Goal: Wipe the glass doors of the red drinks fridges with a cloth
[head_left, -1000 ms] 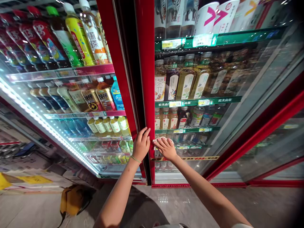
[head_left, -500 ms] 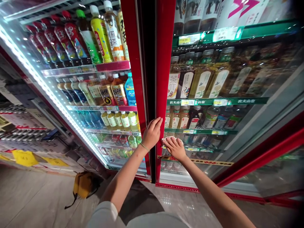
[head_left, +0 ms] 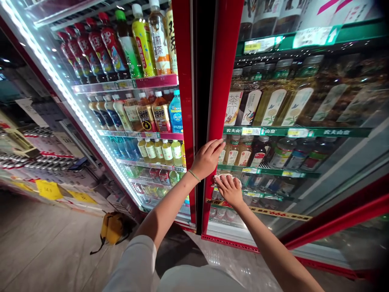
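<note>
My left hand (head_left: 208, 156) lies across the red door frame (head_left: 219, 93) of the right drinks fridge, its fingers stretched out and the tips at the glass edge. A thin band circles that wrist. Lower and to the right, my right hand (head_left: 230, 190) presses a white cloth (head_left: 216, 179) against the glass door, fingers spread over it. Most of the cloth is hidden beneath the palm. Behind the glass near both hands stand several bottled drinks (head_left: 244, 152) on green-edged shelves.
On the left stands another lit fridge with bottles (head_left: 159, 52) on its shelves. A dark gap (head_left: 203, 81) separates the two fridges. A yellow and black bag (head_left: 112, 229) rests on the floor at lower left, near stacked goods with yellow price cards (head_left: 48, 189).
The view has shifted, so the fridges appear further right. My left hand has slid right across the red frame toward the glass. My right hand stays on the cloth near the same spot.
</note>
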{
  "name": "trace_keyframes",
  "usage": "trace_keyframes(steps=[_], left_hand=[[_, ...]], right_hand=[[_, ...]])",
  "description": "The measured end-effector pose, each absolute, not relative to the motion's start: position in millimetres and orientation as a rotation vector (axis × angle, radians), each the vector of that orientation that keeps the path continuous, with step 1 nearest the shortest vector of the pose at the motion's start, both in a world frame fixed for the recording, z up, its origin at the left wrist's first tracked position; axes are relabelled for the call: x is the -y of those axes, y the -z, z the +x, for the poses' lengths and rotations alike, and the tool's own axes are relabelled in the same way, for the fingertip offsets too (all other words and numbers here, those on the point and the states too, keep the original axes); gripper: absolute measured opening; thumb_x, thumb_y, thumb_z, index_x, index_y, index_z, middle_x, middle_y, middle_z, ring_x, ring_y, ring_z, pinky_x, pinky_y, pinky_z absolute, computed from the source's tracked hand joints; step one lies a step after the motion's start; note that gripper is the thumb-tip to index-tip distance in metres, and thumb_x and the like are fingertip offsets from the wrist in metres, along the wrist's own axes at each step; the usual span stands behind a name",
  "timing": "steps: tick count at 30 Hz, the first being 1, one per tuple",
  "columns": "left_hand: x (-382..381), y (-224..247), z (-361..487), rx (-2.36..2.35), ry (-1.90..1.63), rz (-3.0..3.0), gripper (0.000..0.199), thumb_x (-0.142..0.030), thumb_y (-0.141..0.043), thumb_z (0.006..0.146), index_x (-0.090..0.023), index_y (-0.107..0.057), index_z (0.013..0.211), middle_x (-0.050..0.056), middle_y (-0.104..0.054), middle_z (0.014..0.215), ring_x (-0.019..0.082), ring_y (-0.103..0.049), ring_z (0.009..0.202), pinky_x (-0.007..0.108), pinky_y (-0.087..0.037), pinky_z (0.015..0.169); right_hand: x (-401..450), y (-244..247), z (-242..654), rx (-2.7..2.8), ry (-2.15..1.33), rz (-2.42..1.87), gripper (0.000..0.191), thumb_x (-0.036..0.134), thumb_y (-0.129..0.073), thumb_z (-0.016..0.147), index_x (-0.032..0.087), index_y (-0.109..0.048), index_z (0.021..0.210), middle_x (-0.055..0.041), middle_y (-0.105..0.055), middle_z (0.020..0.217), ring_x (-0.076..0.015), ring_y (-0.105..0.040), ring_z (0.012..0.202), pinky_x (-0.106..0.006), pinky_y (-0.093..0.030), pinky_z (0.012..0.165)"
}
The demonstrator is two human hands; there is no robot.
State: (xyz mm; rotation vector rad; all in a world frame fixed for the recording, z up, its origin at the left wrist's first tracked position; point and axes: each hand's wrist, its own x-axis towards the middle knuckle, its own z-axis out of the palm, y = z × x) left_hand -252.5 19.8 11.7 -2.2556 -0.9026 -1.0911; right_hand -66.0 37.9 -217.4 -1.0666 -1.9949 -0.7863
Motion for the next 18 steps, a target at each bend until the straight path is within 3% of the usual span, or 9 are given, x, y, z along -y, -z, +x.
trace_keyframes(steps=[3, 7, 9, 11, 15, 16, 18], left_hand=[[-24, -15, -248, 0.879, 1.034, -2.246, 0.051, -0.014, -0.037, 0.103, -0.021, -0.047, 0.152, 0.007, -0.053, 0.156, 0.020, -0.041, 0.151, 0.043, -0.039, 0.127], [-32, -20, -243, 0.839, 1.058, -2.222, 0.056, -0.011, -0.041, 0.101, -0.025, -0.042, 0.155, 0.005, -0.048, 0.160, 0.020, -0.031, 0.156, 0.043, -0.034, 0.130], [-36, -20, -242, 0.812, 1.081, -2.204, 0.056, -0.010, -0.042, 0.101, -0.025, -0.042, 0.155, 0.005, -0.048, 0.160, 0.021, -0.031, 0.157, 0.044, -0.034, 0.130], [-38, -19, -241, 0.802, 1.095, -2.192, 0.056, -0.010, -0.043, 0.101, -0.025, -0.043, 0.155, 0.005, -0.049, 0.159, 0.022, -0.032, 0.156, 0.046, -0.035, 0.129], [-37, -15, -239, 0.836, 1.106, -2.212, 0.058, -0.012, -0.046, 0.100, -0.027, -0.041, 0.156, 0.005, -0.048, 0.160, 0.024, -0.031, 0.156, 0.051, -0.034, 0.129], [-37, -14, -238, 0.840, 1.116, -2.213, 0.059, -0.013, -0.048, 0.100, -0.027, -0.040, 0.157, 0.006, -0.047, 0.160, 0.025, -0.031, 0.156, 0.051, -0.033, 0.129], [-36, -11, -234, 0.846, 1.143, -2.196, 0.059, -0.016, -0.051, 0.100, -0.026, -0.040, 0.157, 0.007, -0.047, 0.161, 0.026, -0.031, 0.157, 0.053, -0.031, 0.129]], right_hand=[[-42, 207, -55, 1.970, 0.751, -1.082, 0.048, 0.038, -0.057, 0.095, 0.041, -0.060, 0.143, -0.0004, -0.062, 0.149, -0.0230, -0.030, 0.156, -0.048, -0.010, 0.130], [-68, 157, -53, 1.672, 0.726, -1.242, 0.058, 0.044, -0.054, 0.097, 0.030, -0.052, 0.153, -0.0078, -0.039, 0.166, -0.0340, -0.017, 0.160, -0.062, -0.009, 0.128], [-71, 158, -58, 1.596, 0.739, -1.258, 0.060, 0.044, -0.055, 0.097, 0.026, -0.050, 0.154, -0.0102, -0.035, 0.168, -0.0360, -0.011, 0.161, -0.065, -0.009, 0.127], [-62, 181, -60, 1.730, 0.792, -1.156, 0.057, 0.040, -0.056, 0.097, 0.030, -0.051, 0.153, -0.0074, -0.042, 0.165, -0.0309, -0.012, 0.161, -0.060, -0.010, 0.128], [-34, 233, -29, 2.075, 0.884, -0.942, 0.051, 0.031, -0.056, 0.097, 0.051, -0.054, 0.144, 0.0114, -0.060, 0.149, -0.0109, -0.031, 0.155, -0.037, -0.017, 0.129], [-31, 235, -14, 2.088, 0.889, -0.955, 0.052, 0.031, -0.056, 0.097, 0.052, -0.054, 0.144, 0.0129, -0.060, 0.150, -0.0095, -0.032, 0.154, -0.035, -0.018, 0.129], [-35, 223, 18, 2.003, 0.890, -1.057, 0.054, 0.032, -0.056, 0.097, 0.047, -0.051, 0.148, 0.0075, -0.052, 0.158, -0.0144, -0.028, 0.157, -0.042, -0.018, 0.129]])
